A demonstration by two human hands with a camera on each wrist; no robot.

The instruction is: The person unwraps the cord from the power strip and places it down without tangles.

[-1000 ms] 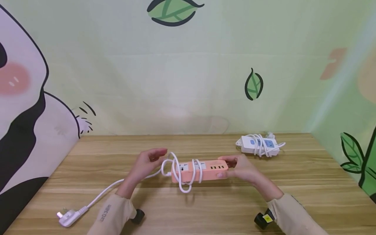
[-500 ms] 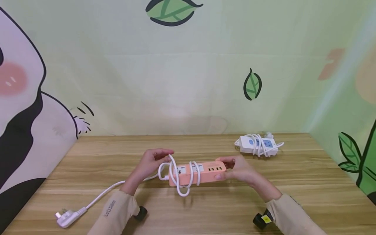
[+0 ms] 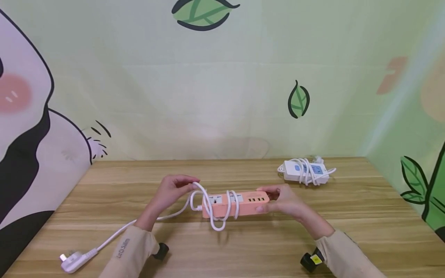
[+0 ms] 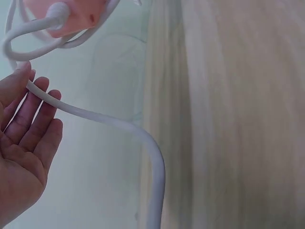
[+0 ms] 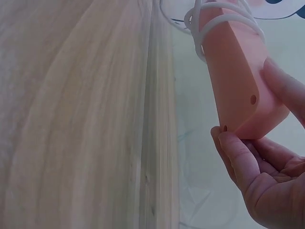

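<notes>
A pink power strip (image 3: 250, 208) is held over the table, its white cord (image 3: 208, 208) looped several times around its left half. The right hand (image 3: 283, 199) grips the strip's right end, thumb on the front side and fingers behind and beneath, as the right wrist view shows. Left of the strip, the left hand (image 3: 170, 193) pinches the cord between thumb and fingertips. In the left wrist view the cord (image 4: 100, 117) runs from those fingers down toward the table. Its free end carries a white plug (image 3: 76, 260) lying at the table's front left.
A white power strip (image 3: 290, 172) with its own cord wound round it lies at the back right of the wooden table (image 3: 243, 251). Behind the table hangs a green printed backdrop (image 3: 222, 96) with leaves and a panda.
The left hand has closed on the cord and drawn it left, slightly away from the strip. The plug has slid a little toward the front left. The right hand keeps its grip on the strip.
</notes>
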